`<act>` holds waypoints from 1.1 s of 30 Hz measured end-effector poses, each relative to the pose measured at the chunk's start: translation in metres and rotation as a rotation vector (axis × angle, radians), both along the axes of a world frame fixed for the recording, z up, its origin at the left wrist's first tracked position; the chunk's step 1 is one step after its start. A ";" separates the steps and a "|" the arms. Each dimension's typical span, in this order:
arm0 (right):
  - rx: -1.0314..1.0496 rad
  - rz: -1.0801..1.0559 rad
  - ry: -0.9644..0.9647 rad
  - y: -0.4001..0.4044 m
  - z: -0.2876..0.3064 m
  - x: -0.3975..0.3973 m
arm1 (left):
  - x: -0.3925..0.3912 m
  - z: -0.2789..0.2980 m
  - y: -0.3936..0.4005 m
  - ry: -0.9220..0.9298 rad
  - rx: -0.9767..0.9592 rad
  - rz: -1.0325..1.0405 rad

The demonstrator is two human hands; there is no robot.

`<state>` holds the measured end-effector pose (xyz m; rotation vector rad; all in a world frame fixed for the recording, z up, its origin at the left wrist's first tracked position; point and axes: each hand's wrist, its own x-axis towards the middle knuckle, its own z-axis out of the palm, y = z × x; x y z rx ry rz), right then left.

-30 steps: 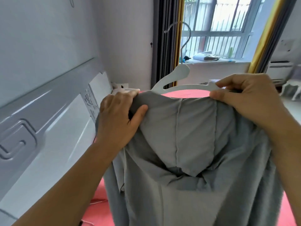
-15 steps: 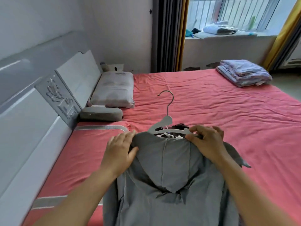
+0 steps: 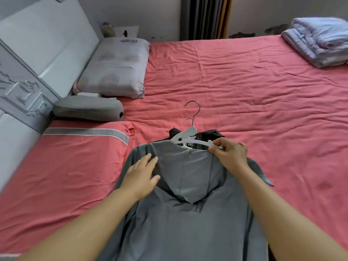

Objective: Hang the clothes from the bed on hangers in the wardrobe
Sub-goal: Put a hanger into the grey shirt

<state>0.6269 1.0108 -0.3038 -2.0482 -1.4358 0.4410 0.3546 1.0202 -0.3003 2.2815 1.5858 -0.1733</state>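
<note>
A grey hooded jacket [image 3: 188,213] is lying spread on the pink bed [image 3: 244,81], back side up, with its hood folded down over the shoulders and a white plastic hanger [image 3: 190,137] partly threaded into the neck opening, its metal hook pointing toward the headboard. The right hand [image 3: 232,154] is pinching the hanger's right arm together with the edge of the collar, fingers [image 3: 216,146] curled round the plastic. The left hand [image 3: 141,173] is resting flat on the jacket's left shoulder, fingers straight and released, seemingly pressing the fabric down. A darker garment [image 3: 211,135] is showing just beyond the collar, under the hanger, and a second hook seems to be lying there too. The jacket is looking thin, soft and limp, so it will probably sag and slide off a smooth hanger arm if lifted by cloth alone; the stiff hanger neck, just below the hook, is likely the safer place to take hold, once both shoulders are seated. A folded quilt [image 3: 318,40] is sitting at the far corner, and pillows [image 3: 114,70] are lying by the headboard.
</note>
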 end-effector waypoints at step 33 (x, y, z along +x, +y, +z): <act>0.129 0.912 -0.006 -0.166 0.078 -0.332 | -0.260 0.073 -0.239 -0.009 0.102 0.479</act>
